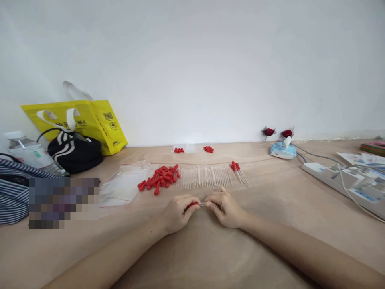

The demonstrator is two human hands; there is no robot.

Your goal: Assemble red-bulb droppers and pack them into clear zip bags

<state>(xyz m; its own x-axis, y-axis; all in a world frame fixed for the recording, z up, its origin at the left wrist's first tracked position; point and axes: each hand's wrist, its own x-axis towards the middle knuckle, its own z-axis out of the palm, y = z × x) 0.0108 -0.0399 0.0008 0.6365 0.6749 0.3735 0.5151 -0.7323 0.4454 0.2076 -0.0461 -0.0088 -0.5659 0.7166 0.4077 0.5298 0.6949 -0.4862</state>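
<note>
My left hand (182, 212) is closed on a red rubber piece (192, 204) near the table's middle. From that piece a thin white stick (202, 204) runs to my right hand (224, 208), whose fingers pinch its other end. Beyond my left hand lies a pile of red pieces (159, 178). A row of thin clear and white sticks (204, 176) lies beyond both hands. At the right end of that row are a few sticks with red tops (239, 172). Further back, small red clusters (208, 149) lie by a clear bag.
Clear plastic bags (126, 182) lie left of the pile. A yellow bag (102, 126), black pouch (75, 152) and bottle (30, 150) stand at left. Tissues (282, 151), two dark red flowers (287, 133) and a power strip (345, 184) with cables are at right.
</note>
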